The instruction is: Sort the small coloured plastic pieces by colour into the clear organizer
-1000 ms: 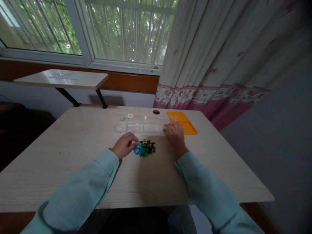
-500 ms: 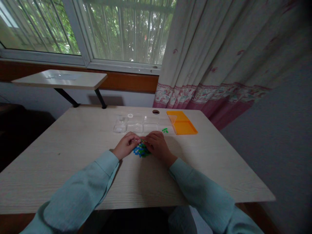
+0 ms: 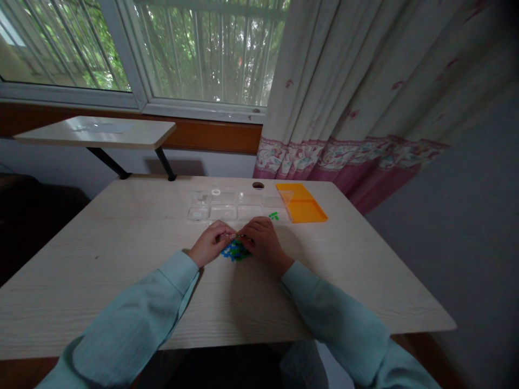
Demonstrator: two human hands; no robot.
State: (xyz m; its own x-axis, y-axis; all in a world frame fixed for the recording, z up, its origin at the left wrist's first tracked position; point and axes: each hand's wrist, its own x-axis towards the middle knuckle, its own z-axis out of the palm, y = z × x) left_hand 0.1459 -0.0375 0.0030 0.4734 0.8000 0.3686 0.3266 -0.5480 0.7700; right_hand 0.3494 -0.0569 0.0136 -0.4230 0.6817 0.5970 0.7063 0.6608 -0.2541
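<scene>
A small heap of blue, green and dark plastic pieces lies in the middle of the pale wooden table. My left hand and my right hand meet just above the heap. Both have their fingers curled into a pinch, fingertips nearly touching each other. What they pinch is too small to make out. My right hand hides much of the heap. Behind the hands stands a clear plastic box with several compartments. A few green pieces lie in its right front compartment.
An orange lid lies open at the right end of the clear box. A round hole is in the table's far edge. A small white side table stands under the window. A patterned curtain hangs at the right.
My right hand moved left from the box's right compartment to the heap, leaving green pieces there. It now meets my left hand, which has hardly moved.
</scene>
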